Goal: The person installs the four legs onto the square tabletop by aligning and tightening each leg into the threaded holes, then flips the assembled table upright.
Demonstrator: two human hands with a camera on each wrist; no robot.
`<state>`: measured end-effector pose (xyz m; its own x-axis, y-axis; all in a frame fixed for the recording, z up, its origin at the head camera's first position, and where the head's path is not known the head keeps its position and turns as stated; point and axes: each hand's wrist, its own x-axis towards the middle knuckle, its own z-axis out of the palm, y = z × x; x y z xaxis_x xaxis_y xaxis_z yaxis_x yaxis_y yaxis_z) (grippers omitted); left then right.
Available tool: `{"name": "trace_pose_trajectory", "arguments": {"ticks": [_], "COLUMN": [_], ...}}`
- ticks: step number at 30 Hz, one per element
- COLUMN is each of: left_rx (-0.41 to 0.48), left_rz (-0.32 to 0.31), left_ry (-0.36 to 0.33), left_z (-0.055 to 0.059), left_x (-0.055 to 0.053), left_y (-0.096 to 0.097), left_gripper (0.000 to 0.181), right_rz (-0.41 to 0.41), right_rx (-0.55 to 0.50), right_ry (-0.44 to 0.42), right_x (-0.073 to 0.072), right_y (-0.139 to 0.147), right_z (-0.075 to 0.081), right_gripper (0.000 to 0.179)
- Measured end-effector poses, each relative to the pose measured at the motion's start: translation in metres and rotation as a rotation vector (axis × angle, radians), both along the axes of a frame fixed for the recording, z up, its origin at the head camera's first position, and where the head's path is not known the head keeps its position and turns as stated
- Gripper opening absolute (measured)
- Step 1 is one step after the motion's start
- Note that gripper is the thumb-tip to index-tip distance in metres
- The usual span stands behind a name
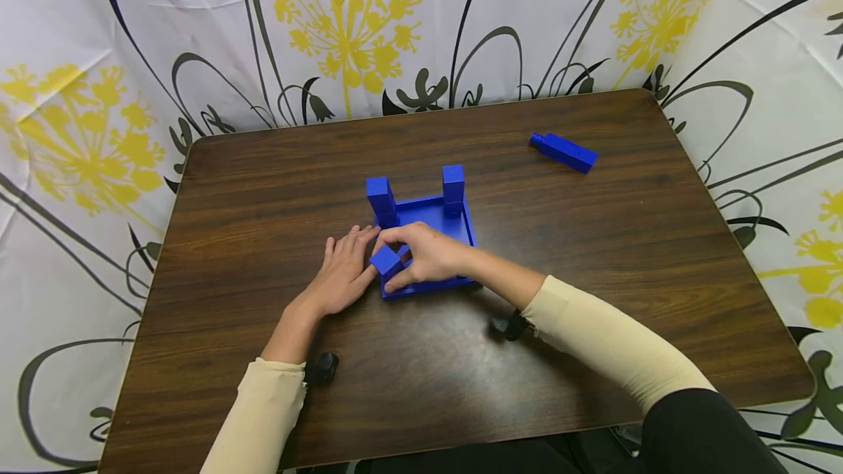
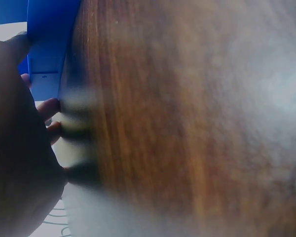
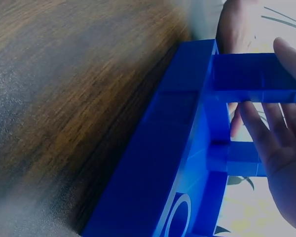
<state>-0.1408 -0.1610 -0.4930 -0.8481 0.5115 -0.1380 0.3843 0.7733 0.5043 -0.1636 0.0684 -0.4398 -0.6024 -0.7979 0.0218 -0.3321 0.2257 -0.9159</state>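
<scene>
A shallow blue square tray (image 1: 454,227) lies on the table, its raised rim facing up. Two square blue posts, the back left post (image 1: 382,200) and the back right post (image 1: 453,185), stand upright at its far corners. At the near left corner my right hand (image 1: 431,254) pinches a third blue post (image 1: 386,260) between thumb and fingers; it rises from that corner in the right wrist view. My left hand (image 1: 342,269) lies with fingers extended along the tray's left side, fingertips at its wall. A round socket (image 3: 180,217) shows at the tray's near right corner.
A loose blue post (image 1: 566,153) with a narrower round end lies at the back right of the brown wooden table (image 1: 593,254). Behind the table hangs a patterned curtain (image 1: 217,20). Small black wrist cameras sit under both forearms.
</scene>
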Motion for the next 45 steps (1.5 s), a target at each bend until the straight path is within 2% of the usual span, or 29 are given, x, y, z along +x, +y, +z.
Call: {"name": "trace_pose_trajectory", "arguments": {"ticks": [10, 22, 29, 35, 45], "left_rx": [0.002, -0.001, 0.003, -0.006, -0.016], "left_rz": [-0.005, 0.000, 0.002, 0.000, -0.003], "left_ry": [0.008, 0.016, 0.028, 0.031, 0.050], "left_z": [0.002, 0.001, 0.002, 0.002, 0.001], "left_x": [0.000, 0.000, 0.000, 0.001, 0.003], "left_y": [0.001, 0.001, -0.001, -0.001, 0.001], "left_gripper": [0.060, 0.061, 0.061, 0.061, 0.060], "right_rz": [-0.184, -0.311, -0.355, -0.367, -0.438], "right_rx": [0.106, 0.092, 0.099, 0.063, -0.008], "right_ry": [0.179, 0.304, 0.359, 0.388, 0.356], "right_x": [0.013, 0.023, 0.027, 0.029, 0.036], "right_y": [-0.006, -0.009, -0.011, -0.011, -0.013], "right_z": [-0.002, -0.008, -0.008, -0.011, -0.015], "right_gripper": [0.044, 0.041, 0.041, 0.041, 0.039]}}
